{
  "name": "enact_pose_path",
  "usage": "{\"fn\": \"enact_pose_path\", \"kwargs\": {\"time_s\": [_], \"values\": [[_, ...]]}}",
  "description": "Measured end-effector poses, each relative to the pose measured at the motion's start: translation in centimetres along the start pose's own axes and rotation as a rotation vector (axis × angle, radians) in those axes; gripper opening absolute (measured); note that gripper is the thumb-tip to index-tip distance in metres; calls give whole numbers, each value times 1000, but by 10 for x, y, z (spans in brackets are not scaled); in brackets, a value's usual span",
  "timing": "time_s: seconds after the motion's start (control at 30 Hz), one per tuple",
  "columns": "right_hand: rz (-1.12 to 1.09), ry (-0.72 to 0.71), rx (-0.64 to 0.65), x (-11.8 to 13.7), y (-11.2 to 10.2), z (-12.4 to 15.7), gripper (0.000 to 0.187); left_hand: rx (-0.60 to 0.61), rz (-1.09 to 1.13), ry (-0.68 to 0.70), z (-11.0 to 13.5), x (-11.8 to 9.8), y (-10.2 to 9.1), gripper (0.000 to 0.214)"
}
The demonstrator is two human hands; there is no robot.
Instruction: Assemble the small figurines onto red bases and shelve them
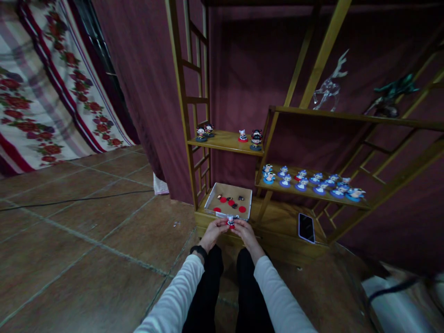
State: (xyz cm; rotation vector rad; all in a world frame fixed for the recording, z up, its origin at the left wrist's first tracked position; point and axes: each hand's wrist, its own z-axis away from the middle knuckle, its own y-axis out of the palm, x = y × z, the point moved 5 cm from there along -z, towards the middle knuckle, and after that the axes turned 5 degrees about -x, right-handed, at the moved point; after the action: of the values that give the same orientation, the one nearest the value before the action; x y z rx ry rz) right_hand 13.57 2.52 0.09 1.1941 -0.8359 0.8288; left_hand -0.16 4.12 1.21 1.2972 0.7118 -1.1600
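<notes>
Both hands meet in front of my knees around a small figurine (230, 221) on a red round base. My left hand (214, 232) pinches it from the left and my right hand (244, 231) from the right, fingers closed on it. Just beyond them a shallow cardboard box (212, 200) holds several red discs and small dark figure parts. It rests on the lowest board of a wooden shelf unit (277, 217).
Upper shelf (225, 141) carries a few figurines on blue and red bases. A lower shelf to the right (305, 192) holds several blue-based figurines. A phone (306, 227) lies on the bottom board. Glass deer (330, 85) stands higher up. A cable crosses the tiled floor at left.
</notes>
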Motion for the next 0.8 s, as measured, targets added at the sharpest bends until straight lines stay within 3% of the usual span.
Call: {"fn": "enact_pose_path", "kwargs": {"time_s": [0.37, 0.6, 0.8], "values": [[6, 70, 106, -2, 3, 2, 35, -24, -87, 85, 4, -3, 7, 37], [18, 66, 69, -5, 0, -1, 33, -16, -199, 138, 2, -3, 12, 32], [12, 30, 56, 3, 3, 4, 33, -8, -412, 283, 0, -1, 15, 39]]}}
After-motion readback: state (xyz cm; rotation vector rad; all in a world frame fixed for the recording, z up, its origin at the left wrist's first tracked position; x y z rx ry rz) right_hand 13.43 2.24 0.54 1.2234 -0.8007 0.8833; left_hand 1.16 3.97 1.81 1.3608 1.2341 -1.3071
